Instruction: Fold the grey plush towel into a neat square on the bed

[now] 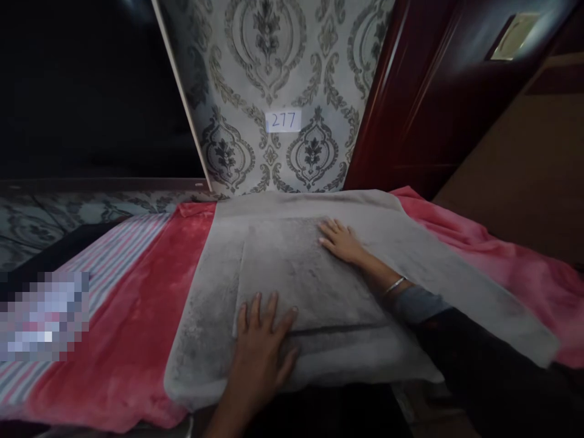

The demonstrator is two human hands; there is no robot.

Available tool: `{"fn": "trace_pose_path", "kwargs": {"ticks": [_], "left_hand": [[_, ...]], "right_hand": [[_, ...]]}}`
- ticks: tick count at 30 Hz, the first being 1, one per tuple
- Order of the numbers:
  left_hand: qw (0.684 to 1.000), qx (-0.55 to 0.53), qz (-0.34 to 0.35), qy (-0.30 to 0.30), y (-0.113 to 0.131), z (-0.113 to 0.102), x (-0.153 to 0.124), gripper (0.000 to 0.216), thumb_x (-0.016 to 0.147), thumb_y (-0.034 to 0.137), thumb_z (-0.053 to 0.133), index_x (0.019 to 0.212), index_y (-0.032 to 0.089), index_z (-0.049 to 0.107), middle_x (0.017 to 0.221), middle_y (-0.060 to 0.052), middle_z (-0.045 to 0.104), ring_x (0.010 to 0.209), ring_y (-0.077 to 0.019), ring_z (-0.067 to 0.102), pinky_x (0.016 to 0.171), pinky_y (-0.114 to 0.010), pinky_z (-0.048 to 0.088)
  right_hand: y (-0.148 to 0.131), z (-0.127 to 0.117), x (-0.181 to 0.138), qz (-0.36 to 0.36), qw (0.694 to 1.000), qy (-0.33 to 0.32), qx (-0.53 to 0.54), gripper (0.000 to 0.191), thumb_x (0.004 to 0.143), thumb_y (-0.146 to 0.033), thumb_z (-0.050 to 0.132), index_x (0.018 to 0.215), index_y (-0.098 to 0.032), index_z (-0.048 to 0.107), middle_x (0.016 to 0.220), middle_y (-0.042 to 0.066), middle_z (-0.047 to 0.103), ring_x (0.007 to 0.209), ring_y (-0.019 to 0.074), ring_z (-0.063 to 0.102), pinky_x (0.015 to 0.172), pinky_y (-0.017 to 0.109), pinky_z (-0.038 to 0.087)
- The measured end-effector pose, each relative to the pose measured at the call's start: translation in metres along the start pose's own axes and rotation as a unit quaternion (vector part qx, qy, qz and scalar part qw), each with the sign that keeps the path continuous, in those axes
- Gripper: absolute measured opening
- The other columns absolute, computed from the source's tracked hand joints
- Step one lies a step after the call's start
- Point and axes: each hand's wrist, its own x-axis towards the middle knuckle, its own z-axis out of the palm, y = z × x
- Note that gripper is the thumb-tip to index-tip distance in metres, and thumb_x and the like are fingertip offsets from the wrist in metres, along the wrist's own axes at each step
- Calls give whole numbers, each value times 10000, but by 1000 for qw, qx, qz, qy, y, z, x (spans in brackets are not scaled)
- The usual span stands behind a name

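Note:
A grey plush towel lies spread over a red blanket on a bed, with one part of it folded over on top into a smaller square. My left hand rests flat on the near edge of that folded part, fingers spread. My right hand lies flat on the far right corner of the fold, fingers stretched out, a thin bangle on the wrist. Neither hand holds anything.
A striped sheet shows at the left of the bed. Patterned wallpaper with a paper label reading 277 stands behind. A dark red wooden door is at the right; a blurred patch sits at the left edge.

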Motion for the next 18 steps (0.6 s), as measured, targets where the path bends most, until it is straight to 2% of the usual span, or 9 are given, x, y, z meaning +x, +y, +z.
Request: {"fn": "trace_pose_path", "kwargs": {"ticks": [2,4,9,12,15,18], "left_hand": [[1000,-7,-3,-11,1,0,1,641,831,358,646,1445,382,462,1572,-67,374,1425,-413,314,1102,-639,297],[1000,-8,-3,-18,2,0,2,619,847,366,630,1444,376,466,1579,-68,364,1434,-412,300,1108,-646,292],[1000,-21,0,-13,-1,-1,-2,570,873,405,601,1430,359,488,1573,-69,377,1438,-403,308,1110,-661,302],[997,-79,1,-20,-8,-12,3,464,914,408,541,1371,329,555,1513,-66,470,1410,-353,386,1102,-631,357],[985,-164,3,-47,-14,-25,31,403,986,350,396,1341,296,578,1425,-50,570,1331,-238,505,1127,-512,392],[971,-212,43,-100,-20,-23,87,476,1001,322,314,1441,232,472,1490,-71,503,1383,-192,447,1151,-415,374]], "right_hand": [[-15,5,-24,-91,996,-8,13,613,1017,-569,277,1570,-308,246,1636,52,159,1494,327,122,1161,611,190],[-28,10,-47,-137,990,-18,24,601,1018,-568,282,1570,-334,233,1636,35,153,1493,328,130,1160,625,181],[-34,12,-92,-144,988,-27,47,590,1022,-536,332,1565,-324,241,1635,37,141,1494,323,123,1162,623,187],[-39,9,-118,-167,983,-23,71,582,1011,-544,381,1548,-343,284,1622,31,204,1491,311,151,1164,623,188],[-55,9,-142,-204,974,-28,99,551,1015,-505,413,1534,-347,322,1612,17,245,1488,279,179,1181,583,194],[-72,14,-158,-224,969,1,107,553,994,-449,495,1520,-342,360,1608,11,259,1493,273,160,1191,564,192]]}}
